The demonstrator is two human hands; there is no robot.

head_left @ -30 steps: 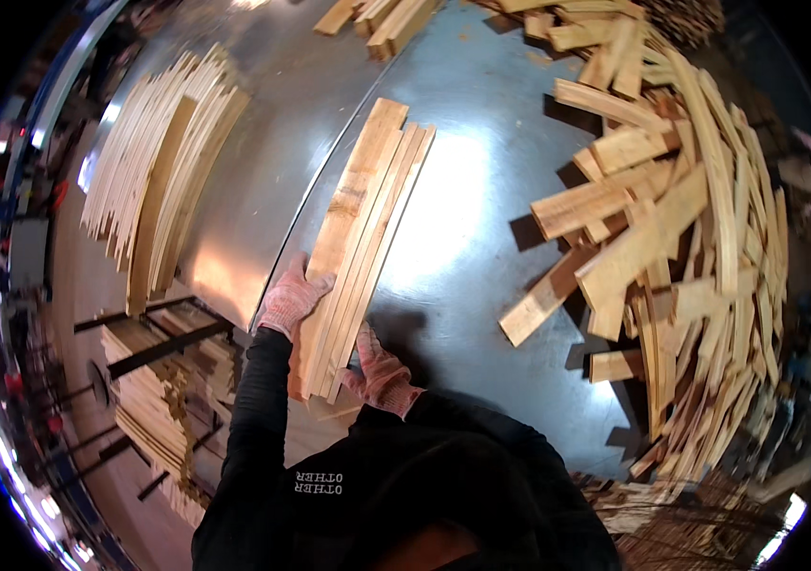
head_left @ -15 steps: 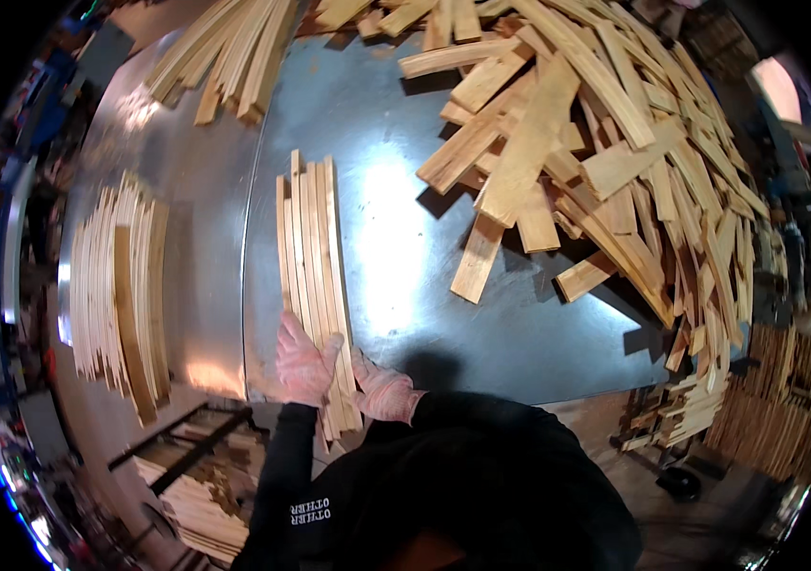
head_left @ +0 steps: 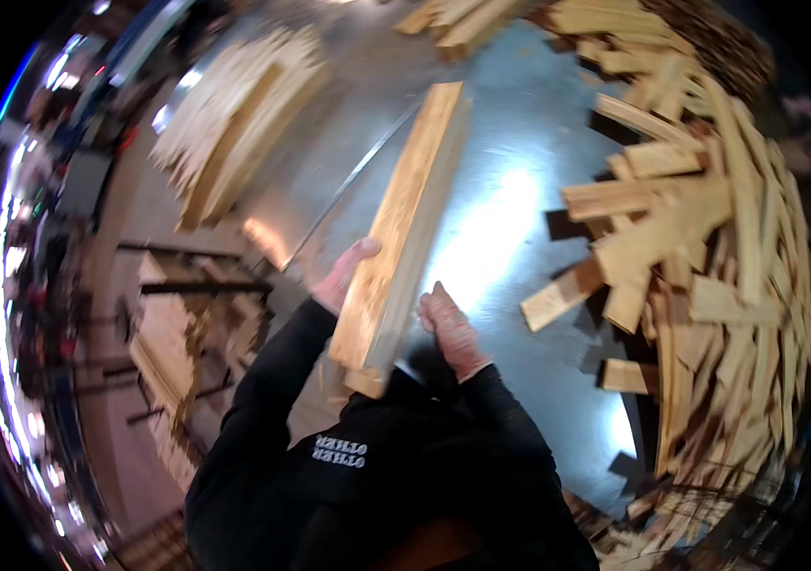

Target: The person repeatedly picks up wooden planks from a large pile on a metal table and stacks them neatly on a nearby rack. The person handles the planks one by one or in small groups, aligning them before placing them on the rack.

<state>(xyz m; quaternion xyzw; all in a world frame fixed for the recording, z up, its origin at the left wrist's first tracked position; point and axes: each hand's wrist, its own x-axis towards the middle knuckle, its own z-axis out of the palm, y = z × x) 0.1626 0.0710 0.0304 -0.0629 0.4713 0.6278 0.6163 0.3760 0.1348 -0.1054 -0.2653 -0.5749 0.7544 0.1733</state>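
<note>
A stack of long wooden slats stands out above the metal table, its far end pointing up and slightly right. My left hand, in a pale pinkish work glove, grips the stack by its left side near the lower end; the fingers beneath are hidden. Just right of the slats is my gloved right hand, its fingers curled in and apart from the wood. Nothing shows in it, though motion blurs the view a little.
A big loose heap of wooden boards covers the table's right side. On the left lies a row of slats with one darker board on top. More boards lie at the far edge. Stacked wood sits on a rack at lower left.
The slat stack has come up off the table and tilted, now held by my left hand alone. My right hand has moved off it to the right. The whole view has turned.
</note>
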